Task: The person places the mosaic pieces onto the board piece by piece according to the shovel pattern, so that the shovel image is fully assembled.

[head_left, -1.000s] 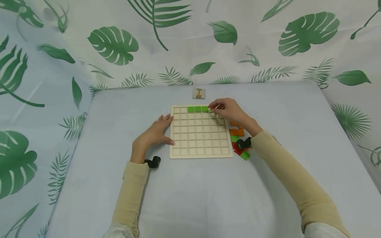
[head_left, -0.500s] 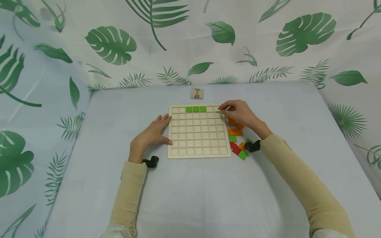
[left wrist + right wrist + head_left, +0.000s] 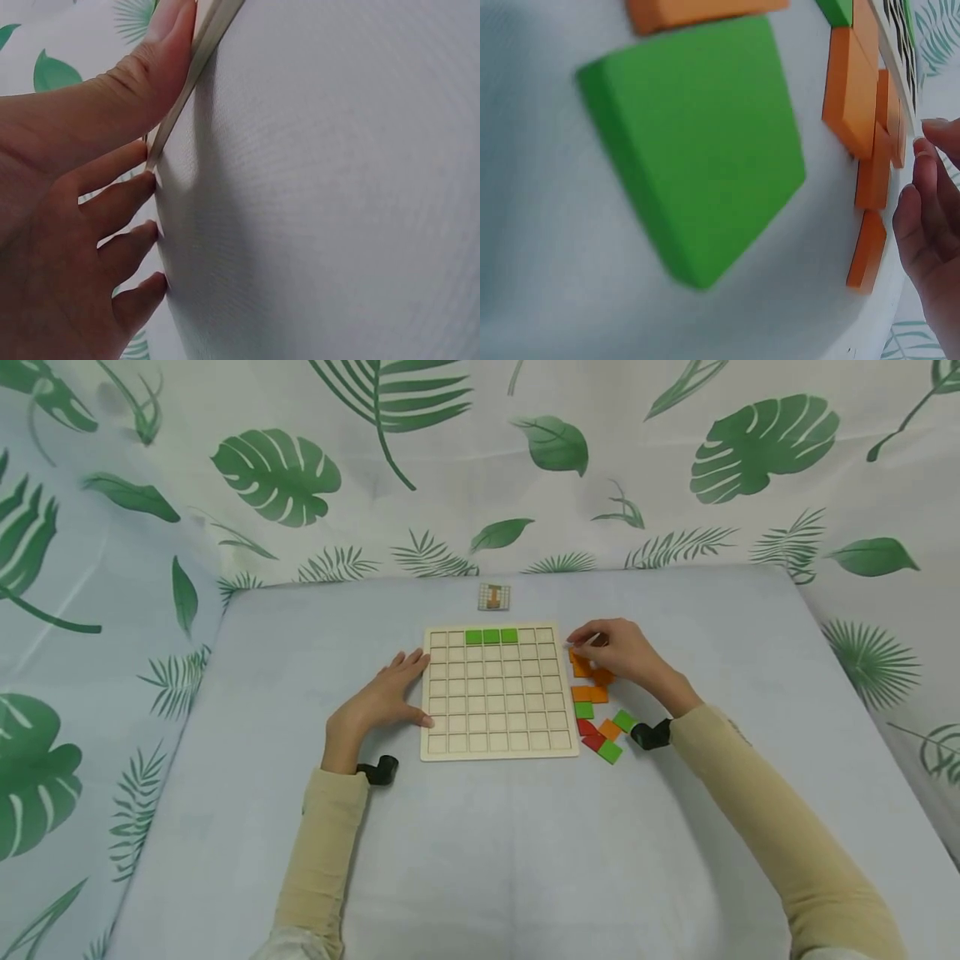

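Note:
In the head view a pale wooden grid board (image 3: 480, 687) lies flat, with three green tiles (image 3: 491, 636) side by side in its far row. My left hand (image 3: 386, 697) rests at the board's left edge, fingers spread and thumb on the rim. The left wrist view shows the thumb (image 3: 161, 64) over that edge. Beyond the board's right edge, my right hand (image 3: 626, 653) hovers over several orange tiles (image 3: 582, 669), its fingers loosely bent. Nothing shows between its fingertips in the right wrist view, where orange tiles (image 3: 872, 176) lie beside them.
More loose tiles lie right of the board: red ones (image 3: 593, 742), an orange one (image 3: 610, 729) and green ones (image 3: 623, 720). A green tile (image 3: 697, 150) looms large in the right wrist view. Behind the board sits a small patterned card (image 3: 493, 597).
My right hand has moved right, off the board's far row to the orange tiles beside it. The left hand stays at the left edge; the three green tiles are unchanged.

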Available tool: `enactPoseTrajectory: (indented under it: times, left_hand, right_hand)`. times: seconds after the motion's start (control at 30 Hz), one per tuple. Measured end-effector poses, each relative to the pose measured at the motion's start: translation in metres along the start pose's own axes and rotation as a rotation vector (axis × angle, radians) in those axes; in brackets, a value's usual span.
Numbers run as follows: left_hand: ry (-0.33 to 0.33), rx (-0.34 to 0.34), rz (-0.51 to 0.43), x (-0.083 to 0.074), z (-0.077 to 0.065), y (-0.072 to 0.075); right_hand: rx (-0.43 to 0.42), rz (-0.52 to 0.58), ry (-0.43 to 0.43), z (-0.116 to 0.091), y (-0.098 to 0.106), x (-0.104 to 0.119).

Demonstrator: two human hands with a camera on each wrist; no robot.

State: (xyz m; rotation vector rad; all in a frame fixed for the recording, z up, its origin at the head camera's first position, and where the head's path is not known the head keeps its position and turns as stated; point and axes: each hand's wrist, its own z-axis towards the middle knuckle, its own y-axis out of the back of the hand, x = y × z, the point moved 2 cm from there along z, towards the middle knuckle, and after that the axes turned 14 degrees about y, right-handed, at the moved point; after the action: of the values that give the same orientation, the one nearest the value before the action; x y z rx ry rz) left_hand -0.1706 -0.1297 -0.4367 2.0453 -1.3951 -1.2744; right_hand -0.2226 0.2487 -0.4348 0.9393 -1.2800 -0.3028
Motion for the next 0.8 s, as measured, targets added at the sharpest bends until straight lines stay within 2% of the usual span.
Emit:
enactPoseTrajectory:
  times: [0.33,0.8]
  left_hand:
    - [-0.010,-0.015,0.002,0.0006,0.0002,-0.0007]
    - [-0.001,-0.010,-0.010,0.0016,0.0002,-0.0020]
  right_hand:
    - [0.019,-0.020,-0.009,-0.0052,0.0025,-0.0048]
    - [0.079,-0.069,0.023,-0.0034,-0.0002,-0.0031]
